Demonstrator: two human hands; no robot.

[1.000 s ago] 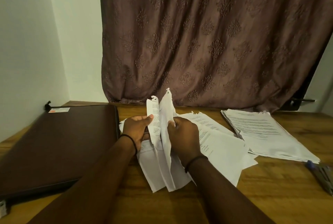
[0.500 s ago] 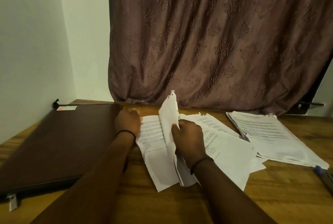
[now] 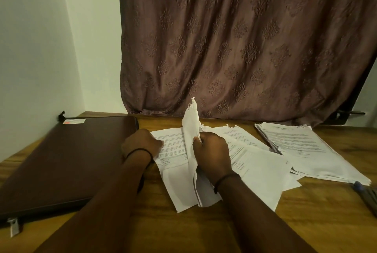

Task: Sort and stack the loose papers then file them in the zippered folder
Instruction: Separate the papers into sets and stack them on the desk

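Papers, loose, mid-table: one flat sheet [image 3: 173, 146], print up, lying between the hands; one upright sheet [image 3: 190, 128], torn at its top corner, gripped in the right hand [image 3: 212, 150], fingers curled round it. Left hand [image 3: 142, 146]: rests on the flat sheet's left edge, fingers bent; whether it pinches or only presses cannot be told. Change: a second ago the left hand held this sheet raised beside the other; it is now laid down, so one paper is likely sorted and the right-hand one comes next. Further sheets [image 3: 259, 167] fanned under and right of the right hand. Stack [image 3: 302, 146], far right, roughly squared. Folder [image 3: 67, 161], left, closed and flat, pull [image 3: 13, 227] at its near corner; filing not begun. Pen [image 3: 365, 191] at the right edge. Table [image 3: 204, 232], wood. Curtain [image 3: 234, 49] behind
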